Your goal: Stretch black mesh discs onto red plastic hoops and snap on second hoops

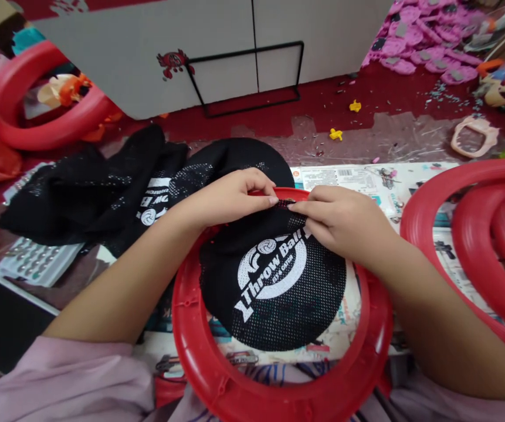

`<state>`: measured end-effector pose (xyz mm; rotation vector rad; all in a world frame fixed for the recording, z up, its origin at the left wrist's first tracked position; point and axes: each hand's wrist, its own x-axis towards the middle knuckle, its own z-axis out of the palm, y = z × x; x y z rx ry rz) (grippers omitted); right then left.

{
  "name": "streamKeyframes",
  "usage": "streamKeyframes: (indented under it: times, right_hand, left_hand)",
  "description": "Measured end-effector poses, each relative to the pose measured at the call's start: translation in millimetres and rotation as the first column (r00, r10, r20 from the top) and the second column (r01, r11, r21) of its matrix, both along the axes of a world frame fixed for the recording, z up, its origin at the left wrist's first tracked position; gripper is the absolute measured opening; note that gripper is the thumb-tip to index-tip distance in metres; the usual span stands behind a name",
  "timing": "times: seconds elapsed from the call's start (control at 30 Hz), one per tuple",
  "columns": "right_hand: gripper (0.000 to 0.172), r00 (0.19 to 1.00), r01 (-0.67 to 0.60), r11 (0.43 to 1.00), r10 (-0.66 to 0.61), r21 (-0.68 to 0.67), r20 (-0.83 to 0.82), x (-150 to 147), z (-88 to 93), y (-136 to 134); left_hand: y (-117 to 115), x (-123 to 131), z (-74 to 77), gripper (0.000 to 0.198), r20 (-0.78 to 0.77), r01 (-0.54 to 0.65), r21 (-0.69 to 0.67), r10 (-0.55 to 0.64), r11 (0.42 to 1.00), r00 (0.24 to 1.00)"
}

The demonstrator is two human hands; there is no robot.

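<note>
A red plastic ring (188,337) lies in front of me, its near side over my lap. Across its opening rests a round black mesh net (296,316) printed "Throw Ball" in white. At the ring's far side, my left hand (239,196) pinches the net's edge between thumb and fingers. Close beside it, my right hand (342,223) also has its fingertips closed on that edge. The far part of the ring is mostly covered by the net and my hands.
More black nets (102,181) are heaped at the left, near a white tray of small round pieces (36,261). Red rings (423,205) are stacked at the right; another red ring (10,129) lies far left. Pink plastic parts (423,35) are piled beyond a white panel (217,35).
</note>
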<state>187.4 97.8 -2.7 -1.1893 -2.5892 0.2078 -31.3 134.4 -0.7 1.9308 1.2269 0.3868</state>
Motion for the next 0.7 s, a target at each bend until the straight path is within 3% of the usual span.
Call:
streamKeyframes:
  times: [0.2,0.43,0.7]
  right_hand:
    - [0.036,1.0,0.01,1.0,-0.01,0.009,0.001,-1.5,-4.5,3.3]
    - [0.036,0.994,0.044,0.999,-0.043,-0.008,0.098,-2.4,-5.2,3.9]
    - [0.036,0.985,0.06,0.998,-0.057,-0.009,0.161,-4.9,-3.7,3.4]
  left_hand:
    - [-1.5,3.6,-7.7,0.02,0.025,-0.111,0.021,0.111,0.994,0.994]
    - [-3.0,7.3,-7.8,0.019,0.033,-0.16,0.019,0.16,0.987,0.987]
    - [-4.3,10.4,-8.5,0.017,-0.027,-0.164,0.107,0.168,0.981,0.985]
